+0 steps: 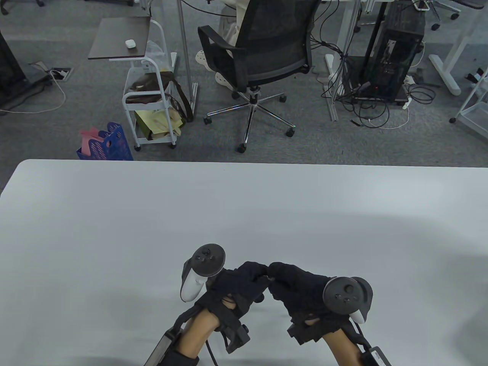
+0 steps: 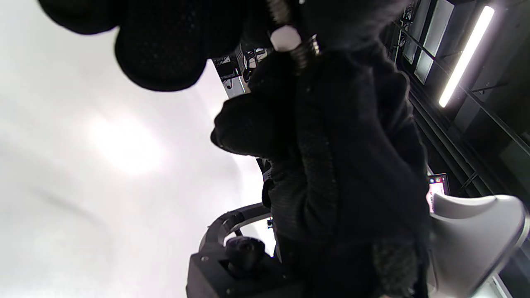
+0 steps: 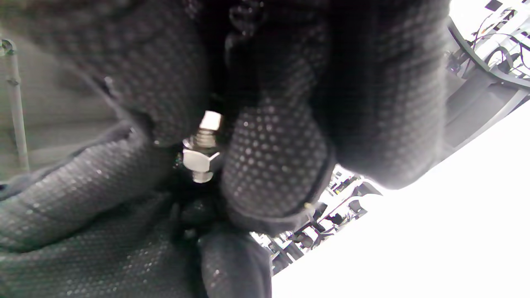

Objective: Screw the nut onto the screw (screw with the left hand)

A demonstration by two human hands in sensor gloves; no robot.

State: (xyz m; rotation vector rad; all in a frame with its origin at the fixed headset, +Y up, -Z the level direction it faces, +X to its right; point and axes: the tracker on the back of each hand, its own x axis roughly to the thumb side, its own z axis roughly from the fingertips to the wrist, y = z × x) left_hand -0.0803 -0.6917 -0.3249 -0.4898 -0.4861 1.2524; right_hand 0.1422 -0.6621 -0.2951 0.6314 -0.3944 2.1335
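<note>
White table (image 1: 114,228) fills the lower half of the table view, its far edge rounded at the corner. Behind it lies grey carpet with a black office chair (image 1: 263,57), a white trolley (image 1: 150,110) loaded with bags, a blue crate (image 1: 108,145) and a computer tower (image 1: 396,65) amid tangled cables. Someone sits in the chair, mostly hidden by its backrest.

Near the table's front edge the left hand (image 1: 238,288) and right hand (image 1: 299,288) meet fingertip to fingertip, both in black gloves with a tracker on the back. From above, the gloves hide what is between them.

The right wrist view shows the metal screw (image 3: 205,134) with the hexagonal nut (image 3: 201,160) threaded on its shank, wedged between dotted glove fingers (image 3: 273,165); which hand each finger belongs to is hard to tell there. In the left wrist view the screw (image 2: 306,51) pokes out of curled fingers beside a pale, overexposed piece that cannot be identified. Both hands are curled tight around the pair, though which hand pinches the nut and which the screw is unclear.
</note>
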